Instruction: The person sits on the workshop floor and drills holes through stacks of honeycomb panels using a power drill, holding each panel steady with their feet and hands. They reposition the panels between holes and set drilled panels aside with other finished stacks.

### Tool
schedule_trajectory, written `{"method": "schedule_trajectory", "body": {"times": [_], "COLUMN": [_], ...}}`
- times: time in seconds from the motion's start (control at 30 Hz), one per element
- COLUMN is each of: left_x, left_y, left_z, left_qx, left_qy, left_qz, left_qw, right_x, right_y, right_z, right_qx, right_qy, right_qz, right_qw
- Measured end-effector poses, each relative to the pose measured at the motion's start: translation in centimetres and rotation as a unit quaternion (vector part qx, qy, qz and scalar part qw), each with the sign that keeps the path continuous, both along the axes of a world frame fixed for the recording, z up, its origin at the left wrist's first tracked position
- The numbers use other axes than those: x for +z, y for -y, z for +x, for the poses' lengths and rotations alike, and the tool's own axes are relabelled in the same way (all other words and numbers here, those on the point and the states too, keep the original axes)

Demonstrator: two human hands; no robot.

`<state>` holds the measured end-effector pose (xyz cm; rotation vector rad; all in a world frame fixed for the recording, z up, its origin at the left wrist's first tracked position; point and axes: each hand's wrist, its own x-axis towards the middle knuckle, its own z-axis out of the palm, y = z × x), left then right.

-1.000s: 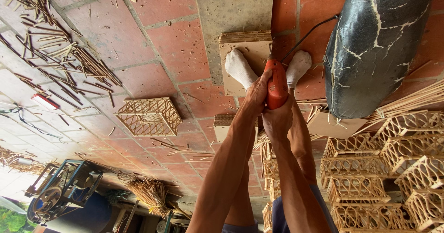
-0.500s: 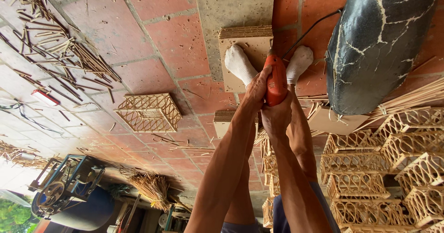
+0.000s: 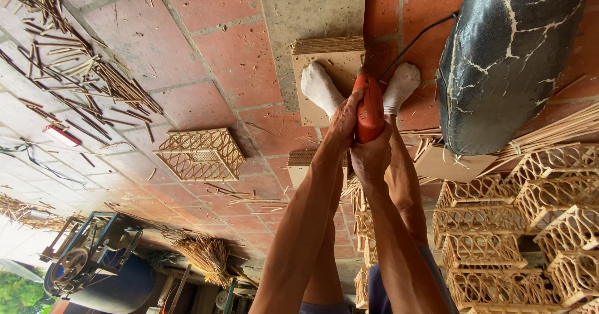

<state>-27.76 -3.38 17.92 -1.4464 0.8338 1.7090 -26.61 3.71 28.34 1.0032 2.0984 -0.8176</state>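
Both my hands grip an orange power drill pointed down at a stack of thin wooden boards on the brick floor. My left hand wraps the drill's upper body, and my right hand holds it lower down. My two feet in white socks press on the boards on either side of the drill. A black cable runs from the drill toward the upper right.
A woven lattice box lies on the floor to the left. Several more lattice boxes are stacked at the right, under a big cracked black cushion. Bamboo sticks litter the upper left. A second board stack and a machine are nearby.
The view has shifted slightly. Both hands stay clamped on the drill over the boards, and the feet have not moved.
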Motion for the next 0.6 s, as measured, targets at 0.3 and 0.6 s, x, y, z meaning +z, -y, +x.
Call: {"method": "schedule_trajectory", "body": {"times": [0.3,0.6], "left_x": [-0.2,-1.4], "left_y": [-0.1,-0.2], "left_z": [-0.1,0.6], "left_qx": [-0.013,0.02], "left_qy": [0.008,0.012], "left_qz": [-0.003,0.01], "left_qw": [1.0,1.0], "right_x": [-0.6,-1.6], "right_y": [-0.2,-0.5], "right_z": [0.3,0.8], "right_qx": [-0.004,0.007], "right_qy": [-0.008,0.0], "right_qz": [-0.007,-0.001], "right_qw": [1.0,1.0]}}
